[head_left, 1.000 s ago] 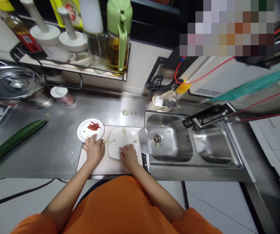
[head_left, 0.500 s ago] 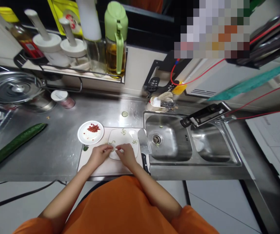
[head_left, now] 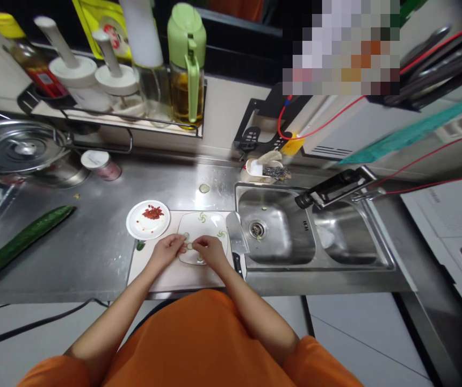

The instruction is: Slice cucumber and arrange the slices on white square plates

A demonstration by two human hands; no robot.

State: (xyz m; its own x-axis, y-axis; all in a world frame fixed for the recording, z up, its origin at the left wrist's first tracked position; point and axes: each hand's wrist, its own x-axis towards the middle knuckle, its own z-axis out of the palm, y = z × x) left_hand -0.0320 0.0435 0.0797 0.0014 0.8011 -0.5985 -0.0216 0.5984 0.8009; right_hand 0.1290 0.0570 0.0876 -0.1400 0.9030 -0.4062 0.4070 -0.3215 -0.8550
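My pale cutting board [head_left: 174,278] bears the squarish white plate [head_left: 204,228]. Over its left part, my right hand [head_left: 211,251] pinches a thin pale-green slice [head_left: 189,246]; my left hand [head_left: 166,251] curls just beside it, its grip impossible to tell.

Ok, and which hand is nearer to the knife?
The right. The right hand is over the square plate, just left of the knife. The left hand is farther off, beyond the right hand, at the plate's left edge.
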